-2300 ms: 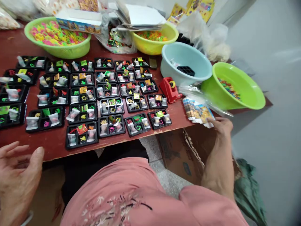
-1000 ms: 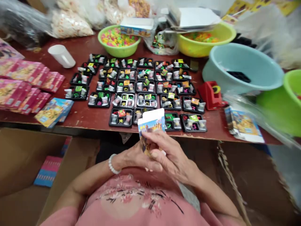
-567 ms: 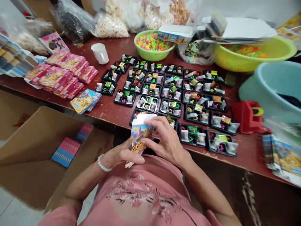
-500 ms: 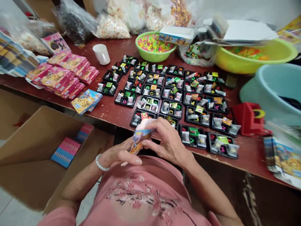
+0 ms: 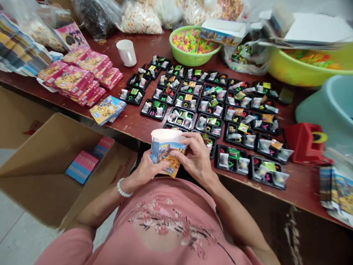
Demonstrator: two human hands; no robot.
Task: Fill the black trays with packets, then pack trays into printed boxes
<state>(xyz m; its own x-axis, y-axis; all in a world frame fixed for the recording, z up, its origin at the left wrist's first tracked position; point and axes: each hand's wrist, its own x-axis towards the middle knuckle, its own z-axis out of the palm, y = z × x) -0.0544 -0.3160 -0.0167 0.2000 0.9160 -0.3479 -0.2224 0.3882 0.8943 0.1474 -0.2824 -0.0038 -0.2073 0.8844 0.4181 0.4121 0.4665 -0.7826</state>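
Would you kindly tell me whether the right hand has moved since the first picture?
Yes, the right hand has moved left: it was right of the tape dispenser, and now it is left of it, holding the box.

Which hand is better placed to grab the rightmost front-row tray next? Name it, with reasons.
Probably the right hand: it is nearer that black tray, while the left hand, gripping the left side of the box, could likely hold it alone.

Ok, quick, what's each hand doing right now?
Left hand: closed, holding the blue-and-yellow box.
Right hand: closed, holding the same box by its other side.
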